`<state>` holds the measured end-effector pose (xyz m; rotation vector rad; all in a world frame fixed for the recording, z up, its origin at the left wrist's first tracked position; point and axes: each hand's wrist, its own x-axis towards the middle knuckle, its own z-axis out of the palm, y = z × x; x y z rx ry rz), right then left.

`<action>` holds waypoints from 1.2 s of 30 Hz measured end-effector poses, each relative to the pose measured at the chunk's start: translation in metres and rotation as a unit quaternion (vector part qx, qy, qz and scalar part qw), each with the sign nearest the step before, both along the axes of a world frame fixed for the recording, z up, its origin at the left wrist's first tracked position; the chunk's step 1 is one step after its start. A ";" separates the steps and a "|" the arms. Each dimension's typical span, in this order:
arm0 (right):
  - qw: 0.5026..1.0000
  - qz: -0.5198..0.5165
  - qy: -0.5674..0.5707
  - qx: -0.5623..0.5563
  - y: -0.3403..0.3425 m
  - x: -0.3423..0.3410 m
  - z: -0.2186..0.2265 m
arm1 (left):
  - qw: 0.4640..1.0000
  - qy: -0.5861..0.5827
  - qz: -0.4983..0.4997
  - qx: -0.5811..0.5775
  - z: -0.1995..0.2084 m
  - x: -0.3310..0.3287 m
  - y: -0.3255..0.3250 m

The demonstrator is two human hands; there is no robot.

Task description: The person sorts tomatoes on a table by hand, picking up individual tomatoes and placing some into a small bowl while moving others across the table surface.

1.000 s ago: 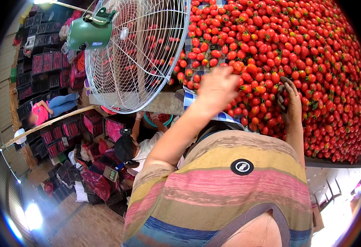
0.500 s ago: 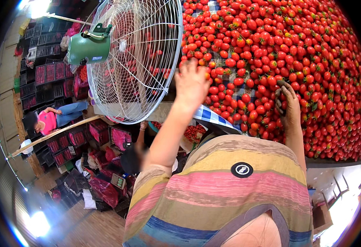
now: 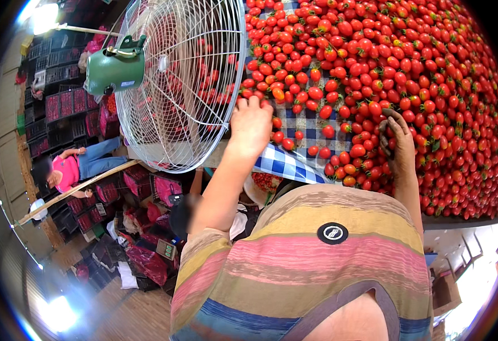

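Observation:
A broad heap of red cherry tomatoes covers most of the table, some with green stems or yellowish skin. Beside the fan, near the table's left edge, my left hand lies over a few tomatoes with its fingers bent and slightly apart. What lies under its fingertips is partly hidden. My right hand rests against the front of the heap, its dark-stained fingers curved but apart, touching tomatoes. Between the hands, a blue-and-white checked cloth shows among scattered tomatoes.
A large wire-caged fan with a green motor stands close to my left forearm. Stacked dark crates fill the left side. A person in a pink top is beyond a wooden pole; another person's dark cap is below my left arm.
My left hand has moved left and slightly nearer to me. Tomatoes have shifted left, and more checked cloth shows between the hands. My right hand has stayed almost still.

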<state>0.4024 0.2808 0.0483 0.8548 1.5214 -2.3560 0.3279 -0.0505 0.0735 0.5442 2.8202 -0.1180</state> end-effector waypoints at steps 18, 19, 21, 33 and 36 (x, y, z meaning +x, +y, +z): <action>1.000 0.004 -0.018 0.015 -0.001 -0.003 -0.007 | 0.979 0.146 0.036 0.140 -0.026 -0.069 0.054; 1.000 0.005 -0.010 0.021 0.000 -0.002 -0.005 | 0.962 0.166 -0.013 0.216 -0.026 -0.078 0.077; 0.999 0.018 0.008 0.026 0.002 -0.001 -0.010 | 0.936 0.203 -0.076 0.277 -0.030 -0.090 0.135; 1.000 0.020 0.011 0.019 -0.004 -0.003 -0.004 | 0.966 0.063 0.171 0.181 -0.056 -0.189 0.094; 1.000 0.011 0.009 0.022 -0.004 -0.003 -0.010 | 0.969 0.063 0.167 0.171 -0.053 -0.128 0.061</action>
